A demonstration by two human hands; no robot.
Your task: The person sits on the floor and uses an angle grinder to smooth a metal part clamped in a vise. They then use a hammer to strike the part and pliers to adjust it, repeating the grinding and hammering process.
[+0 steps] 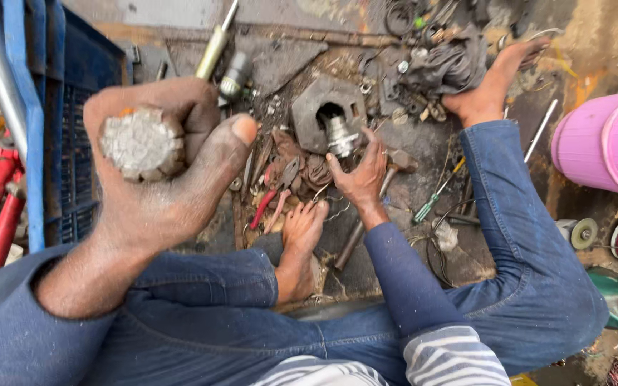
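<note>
Grimy workshop floor (423, 154) spreads beneath you, littered with scrap and tools. Your left hand (162, 168) is raised close to the camera, fingers wrapped tight round a grey metal stub (142, 145); only its cracked, rough end face shows, pointing up at you, so its long axis runs away into your fist and its length is hidden. Your right hand (361, 169) reaches lower down, fingers curled, fingertips on a threaded shiny fitting (340, 136) that sticks out of a dark hexagonal block (316, 107); whether it truly grips is hard to tell. Just left of that hand lie red-handled pliers (270, 196); beyond it, a crumpled grey rag (448, 68).
</note>
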